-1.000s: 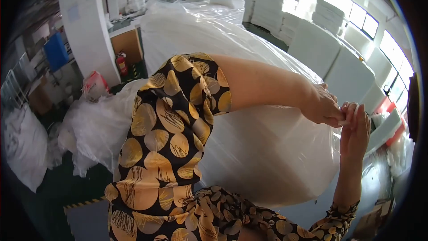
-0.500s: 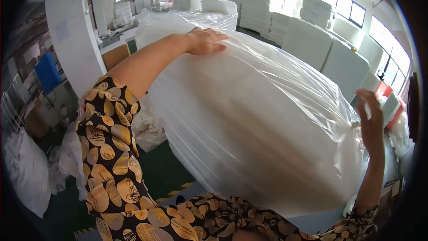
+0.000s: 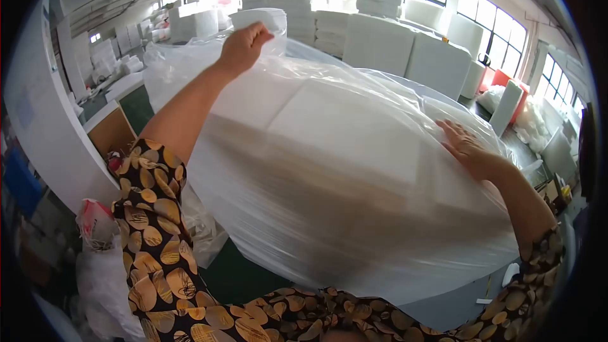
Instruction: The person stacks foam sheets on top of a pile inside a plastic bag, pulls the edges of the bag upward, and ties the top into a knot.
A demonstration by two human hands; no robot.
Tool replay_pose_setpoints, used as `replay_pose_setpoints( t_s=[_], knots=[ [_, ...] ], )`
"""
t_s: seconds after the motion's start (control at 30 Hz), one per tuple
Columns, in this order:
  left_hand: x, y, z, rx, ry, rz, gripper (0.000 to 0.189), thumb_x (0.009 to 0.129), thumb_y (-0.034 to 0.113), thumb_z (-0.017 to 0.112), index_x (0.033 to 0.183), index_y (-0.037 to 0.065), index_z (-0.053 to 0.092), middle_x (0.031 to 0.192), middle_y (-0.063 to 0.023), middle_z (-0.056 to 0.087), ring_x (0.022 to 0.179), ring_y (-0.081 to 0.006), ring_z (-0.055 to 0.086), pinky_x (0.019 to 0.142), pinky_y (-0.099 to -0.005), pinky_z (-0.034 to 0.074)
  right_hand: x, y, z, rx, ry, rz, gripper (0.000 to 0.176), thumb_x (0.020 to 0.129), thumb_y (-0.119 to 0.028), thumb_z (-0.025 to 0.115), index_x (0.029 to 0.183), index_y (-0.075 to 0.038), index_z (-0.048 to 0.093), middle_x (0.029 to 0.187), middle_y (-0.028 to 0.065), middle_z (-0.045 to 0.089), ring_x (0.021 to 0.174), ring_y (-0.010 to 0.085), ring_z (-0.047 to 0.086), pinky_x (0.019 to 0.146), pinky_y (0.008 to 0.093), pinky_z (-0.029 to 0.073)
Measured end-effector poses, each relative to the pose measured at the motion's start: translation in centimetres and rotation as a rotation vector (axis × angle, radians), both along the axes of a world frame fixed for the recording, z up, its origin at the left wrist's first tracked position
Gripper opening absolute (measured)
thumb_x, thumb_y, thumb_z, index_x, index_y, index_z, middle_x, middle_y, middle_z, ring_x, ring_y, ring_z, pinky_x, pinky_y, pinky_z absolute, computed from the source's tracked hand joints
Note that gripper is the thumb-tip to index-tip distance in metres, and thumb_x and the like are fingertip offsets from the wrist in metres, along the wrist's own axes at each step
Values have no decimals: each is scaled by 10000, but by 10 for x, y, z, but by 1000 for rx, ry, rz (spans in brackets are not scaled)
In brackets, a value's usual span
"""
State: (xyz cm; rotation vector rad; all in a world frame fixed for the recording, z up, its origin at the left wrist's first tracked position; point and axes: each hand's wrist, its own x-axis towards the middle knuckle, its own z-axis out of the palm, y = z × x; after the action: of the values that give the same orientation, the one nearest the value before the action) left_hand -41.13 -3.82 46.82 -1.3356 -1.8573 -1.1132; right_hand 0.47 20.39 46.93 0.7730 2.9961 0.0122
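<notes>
A large clear plastic bag (image 3: 253,215) spreads across the middle of the view, with white block-shaped contents (image 3: 342,120) showing through it. At the bag's upper left, my left hand (image 3: 246,45) is closed in a grip on the plastic film. My right hand (image 3: 467,145) lies on the bag's right side, palm down with its fingers spread. Loose, shiny folds of film run between the two hands along the top. What lies under the bag is mostly hidden.
White stacked sheets (image 3: 288,9) and large white blocks (image 3: 380,44) stand behind the bag. A white pillar (image 3: 57,107) rises at the left. A red and white bag (image 3: 96,221) sits lower left. Red and white items (image 3: 510,98) are at the right.
My left hand has closed on the film and risen. My right hand has come down from the air at the bag's right end onto its surface. The camera view has turned right.
</notes>
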Motion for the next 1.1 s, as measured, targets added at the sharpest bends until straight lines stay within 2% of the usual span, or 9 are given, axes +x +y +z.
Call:
replay_pose_setpoints(
  t_s=[0.33, 0.4, 0.47, 0.53, 0.63, 0.8, 0.9, 1.0, 1.1],
  knots=[
    [-23, -94, 25, -786, -167, 13, 383, 856, 327, 654, 638, 51, 499, 570, 37, 394, 556, -69, 353, 523, -259, 334, -144, -18, 2, 109, 115, 280, 696, 949, -563, 289, 1415, -47, 310, 1449, 210, 312, 1379, 338, 231, 1120, 412, 215],
    [-45, -103, 19, -785, -245, -27, 413, 839, 386, 669, 642, 53, 525, 574, 27, 436, 542, -78, 379, 519, -263, 351, -170, -30, 19, -702, 61, 73, 771, 931, -614, 262, 1421, -19, 279, 1464, 210, 285, 1394, 337, 185, 1127, 414, 195],
    [-56, -108, 17, -549, -537, -159, 264, 853, 302, 647, 804, 45, 616, 595, 45, 459, 563, -60, 410, 539, -234, 355, -192, -46, 12, -870, 73, -27, 800, 926, -625, 247, 1395, 20, 310, 1427, 203, 345, 1345, 328, 299, 1101, 425, 248],
    [-78, -98, 18, -731, -365, -111, 301, 851, 327, 644, 949, 44, 613, 778, -24, 578, 729, -140, 553, 682, -275, 456, -224, -58, -9, -52, 74, 447, 836, 903, -662, 260, 1374, 23, 345, 1376, 197, 403, 1207, 322, 455, 1034, 443, 345],
    [-96, -78, 16, -646, 120, -168, 598, 825, 461, 641, 1288, 109, 500, 1386, -152, 421, 1279, -313, 394, 1050, -413, 335, -248, -91, -7, -69, 52, 379, 827, 898, -645, 340, 1380, 27, 331, 1316, 198, 467, 1099, 322, 527, 986, 450, 389],
    [-128, -65, 18, -909, -48, -72, 531, 817, 420, 661, 1240, 115, 557, 1262, -142, 543, 1192, -312, 478, 999, -408, 379, -268, -99, -21, -351, 386, 120, 716, 858, -511, 566, 1303, 32, 429, 1242, 209, 532, 1116, 339, 526, 963, 424, 401],
    [-176, -59, -11, -490, 541, -182, 173, 809, 142, 679, 963, 65, 659, 886, -99, 592, 807, -285, 588, 775, -387, 466, -263, -98, -17, -48, 564, -12, 498, 845, -370, 640, 1171, -1, 562, 1161, 187, 576, 1067, 325, 547, 903, 399, 433],
    [-160, -56, -7, -357, 291, -360, 116, 803, 103, 676, 906, 60, 644, 862, -75, 590, 789, -273, 590, 725, -371, 478, -263, -86, -11, 114, 472, -50, 206, 850, -191, 606, 998, -53, 641, 782, 142, 631, 790, 308, 614, 734, 390, 479],
    [-123, -59, -5, -546, 369, -576, 250, 812, 150, 673, 1049, 100, 613, 1113, -128, 557, 1033, -302, 538, 875, -365, 448, -265, -82, 12, 154, 805, -59, 264, 870, -240, 588, 1026, -29, 617, 787, 149, 641, 770, 286, 626, 720, 402, 481]
  ],
)
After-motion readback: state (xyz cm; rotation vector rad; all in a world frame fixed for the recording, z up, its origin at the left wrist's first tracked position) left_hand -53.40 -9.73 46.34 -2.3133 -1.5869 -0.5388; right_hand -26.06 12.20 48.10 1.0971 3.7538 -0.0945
